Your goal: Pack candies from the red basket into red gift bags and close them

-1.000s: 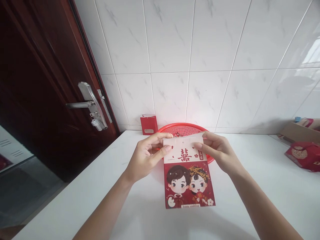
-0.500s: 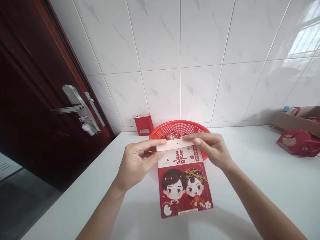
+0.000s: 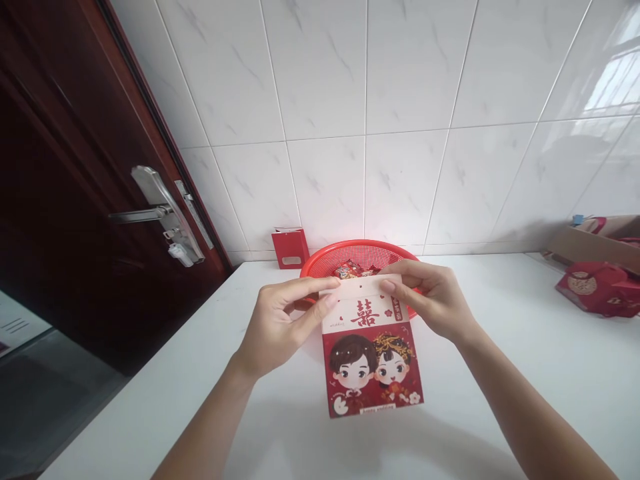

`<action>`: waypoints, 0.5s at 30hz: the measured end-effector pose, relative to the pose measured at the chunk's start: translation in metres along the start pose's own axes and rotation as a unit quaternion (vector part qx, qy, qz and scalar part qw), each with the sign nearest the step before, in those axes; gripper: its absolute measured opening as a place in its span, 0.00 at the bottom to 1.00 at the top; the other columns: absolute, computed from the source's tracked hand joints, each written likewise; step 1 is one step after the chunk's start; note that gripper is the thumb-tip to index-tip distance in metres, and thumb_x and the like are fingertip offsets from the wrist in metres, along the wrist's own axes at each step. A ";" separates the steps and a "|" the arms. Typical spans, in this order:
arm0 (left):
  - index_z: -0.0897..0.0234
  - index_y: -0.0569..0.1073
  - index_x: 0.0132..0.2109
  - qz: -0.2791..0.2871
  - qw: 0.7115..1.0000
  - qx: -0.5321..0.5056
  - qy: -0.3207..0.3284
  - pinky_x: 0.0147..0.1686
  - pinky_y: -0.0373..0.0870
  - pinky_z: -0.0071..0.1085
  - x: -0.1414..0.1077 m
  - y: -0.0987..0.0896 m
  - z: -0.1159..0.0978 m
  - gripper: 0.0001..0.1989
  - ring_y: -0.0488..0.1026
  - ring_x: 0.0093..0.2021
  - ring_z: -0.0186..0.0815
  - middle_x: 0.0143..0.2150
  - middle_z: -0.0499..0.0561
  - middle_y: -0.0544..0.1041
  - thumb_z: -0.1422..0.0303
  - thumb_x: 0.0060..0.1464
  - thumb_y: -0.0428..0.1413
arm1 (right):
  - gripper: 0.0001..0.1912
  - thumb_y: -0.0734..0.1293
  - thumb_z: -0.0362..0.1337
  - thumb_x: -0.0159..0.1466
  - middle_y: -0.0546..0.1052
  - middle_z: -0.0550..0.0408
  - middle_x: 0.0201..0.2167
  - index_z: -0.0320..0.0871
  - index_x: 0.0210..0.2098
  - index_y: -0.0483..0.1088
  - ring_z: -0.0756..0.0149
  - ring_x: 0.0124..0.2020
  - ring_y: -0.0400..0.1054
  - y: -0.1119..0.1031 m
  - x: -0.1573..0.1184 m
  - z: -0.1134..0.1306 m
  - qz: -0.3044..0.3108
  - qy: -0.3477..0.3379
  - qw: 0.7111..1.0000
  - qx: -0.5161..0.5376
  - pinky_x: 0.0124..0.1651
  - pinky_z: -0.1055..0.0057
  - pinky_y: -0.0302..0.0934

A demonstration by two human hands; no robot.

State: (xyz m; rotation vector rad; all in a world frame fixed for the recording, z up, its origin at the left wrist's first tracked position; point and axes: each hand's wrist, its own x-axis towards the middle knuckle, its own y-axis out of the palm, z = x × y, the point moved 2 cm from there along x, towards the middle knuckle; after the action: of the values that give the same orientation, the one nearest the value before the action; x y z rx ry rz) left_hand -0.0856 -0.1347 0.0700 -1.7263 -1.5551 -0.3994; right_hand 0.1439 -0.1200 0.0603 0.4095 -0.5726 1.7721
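A flat red-and-white paper gift bag (image 3: 367, 367), printed with a cartoon couple and a red double-happiness sign, hangs from both hands above the white table. My left hand (image 3: 283, 323) pinches its top left corner between thumb and fingers. At the top right, my right hand (image 3: 430, 297) grips the edge, thumb in front and fingers behind. The white strip along the top has a small hole in its middle. Behind the bag stands a red plastic basket (image 3: 363, 245), partly covered by the bag and hands, with shiny wrapped sweets (image 3: 349, 269) in it.
A small red box (image 3: 291, 249) stands against the tiled wall, left of the basket. At the right lie a dark-red gift box (image 3: 597, 288) and an open cardboard box (image 3: 580, 243). A dark-red door (image 3: 65, 167) with a metal handle is at the left.
The top strip of the gift bag, bent forward before, now stands more upright. The bag's lower edge has tilted away and risen slightly. Both hands keep their hold.
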 end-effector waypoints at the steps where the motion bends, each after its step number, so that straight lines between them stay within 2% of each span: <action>1: 0.61 0.85 0.42 -0.011 1.000 0.010 0.006 0.33 0.82 0.23 0.000 0.001 -0.001 0.09 0.84 0.36 0.37 0.39 0.51 0.86 0.73 0.54 0.64 | 0.09 0.71 0.42 0.65 0.80 0.55 0.26 0.41 0.36 0.77 0.69 0.27 0.74 -0.001 0.000 0.000 0.007 0.005 1.000 -0.002 0.25 0.75 0.67; 3: 0.61 0.85 0.42 -0.030 0.999 0.027 0.015 0.34 0.82 0.23 0.000 0.002 -0.002 0.08 0.83 0.36 0.36 0.38 0.50 0.86 0.73 0.54 0.64 | 0.11 0.71 0.44 0.65 0.77 0.56 0.23 0.41 0.35 0.76 0.69 0.25 0.71 -0.004 0.000 0.002 0.028 0.014 0.999 -0.016 0.24 0.74 0.65; 6: 0.61 0.84 0.42 -0.048 0.998 0.036 0.017 0.35 0.82 0.24 -0.002 0.004 -0.002 0.08 0.83 0.36 0.36 0.38 0.50 0.86 0.73 0.54 0.63 | 0.16 0.72 0.47 0.64 0.72 0.58 0.21 0.42 0.27 0.73 0.71 0.24 0.66 -0.008 0.000 0.004 0.059 0.016 0.996 -0.062 0.23 0.73 0.61; 8: 0.61 0.84 0.43 -0.046 0.999 0.028 0.005 0.34 0.82 0.25 -0.003 0.006 -0.001 0.08 0.82 0.34 0.35 0.39 0.51 0.86 0.71 0.55 0.63 | 0.20 0.71 0.49 0.64 0.71 0.58 0.21 0.42 0.23 0.71 0.71 0.24 0.64 -0.011 0.000 0.005 0.061 0.012 0.995 -0.081 0.24 0.73 0.60; 10: 0.61 0.83 0.47 -0.040 0.999 0.011 -0.015 0.34 0.82 0.27 -0.003 0.007 0.002 0.12 0.82 0.34 0.35 0.40 0.51 0.85 0.68 0.55 0.64 | 0.21 0.70 0.51 0.65 0.72 0.57 0.22 0.42 0.24 0.73 0.70 0.25 0.65 -0.014 0.000 0.008 0.053 0.008 0.994 -0.095 0.25 0.72 0.60; 13: 0.61 0.80 0.52 -0.059 0.997 -0.020 -0.037 0.41 0.82 0.30 -0.003 0.009 0.006 0.16 0.81 0.42 0.38 0.43 0.52 0.84 0.66 0.56 0.63 | 0.20 0.69 0.51 0.65 0.74 0.56 0.22 0.42 0.26 0.75 0.70 0.24 0.64 -0.028 -0.001 0.017 0.015 -0.020 0.988 -0.151 0.25 0.72 0.58; 15: 0.60 0.79 0.49 -0.069 0.996 -0.034 -0.035 0.45 0.80 0.30 -0.002 0.012 0.007 0.13 0.80 0.46 0.38 0.45 0.52 0.82 0.67 0.57 0.62 | 0.19 0.71 0.50 0.64 0.71 0.57 0.19 0.42 0.25 0.75 0.71 0.22 0.61 -0.048 -0.002 0.024 -0.062 -0.051 0.977 -0.199 0.24 0.72 0.55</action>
State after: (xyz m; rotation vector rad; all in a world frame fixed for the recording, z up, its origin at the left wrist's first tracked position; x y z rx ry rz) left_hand -0.0763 -0.1313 0.0601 -1.7046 -1.7361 -0.4709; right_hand 0.1901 -0.1256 0.0869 0.2494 -0.9345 1.4780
